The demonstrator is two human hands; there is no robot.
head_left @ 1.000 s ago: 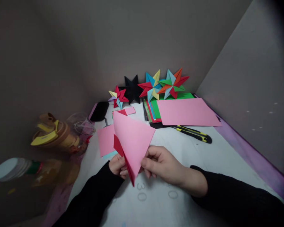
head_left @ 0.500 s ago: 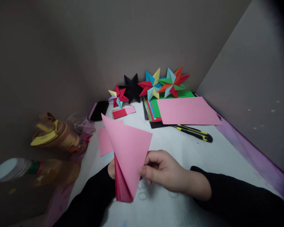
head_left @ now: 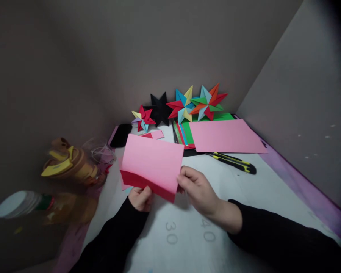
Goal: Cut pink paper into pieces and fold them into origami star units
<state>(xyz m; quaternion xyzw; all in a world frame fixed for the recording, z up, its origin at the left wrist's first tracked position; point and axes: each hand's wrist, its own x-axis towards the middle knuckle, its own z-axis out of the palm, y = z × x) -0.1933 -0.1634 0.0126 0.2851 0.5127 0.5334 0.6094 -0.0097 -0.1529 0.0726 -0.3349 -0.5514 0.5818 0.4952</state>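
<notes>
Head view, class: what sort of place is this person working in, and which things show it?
Probably a home paper-craft corner. Finished folded paper stars lean against the wall, a stack of coloured paper lies beside a utility knife, and both hands hold a pink and red sheet.

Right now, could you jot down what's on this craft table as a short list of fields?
Left hand: grips the lower left edge of the folded pink and red paper
Right hand: pinches the paper's right edge
Paper: held above the white mat, pink face up, red underneath
Behind: four paper stars against the wall
Right of paper: pink sheet on a coloured stack, utility knife beside it
Far left: black phone
</notes>
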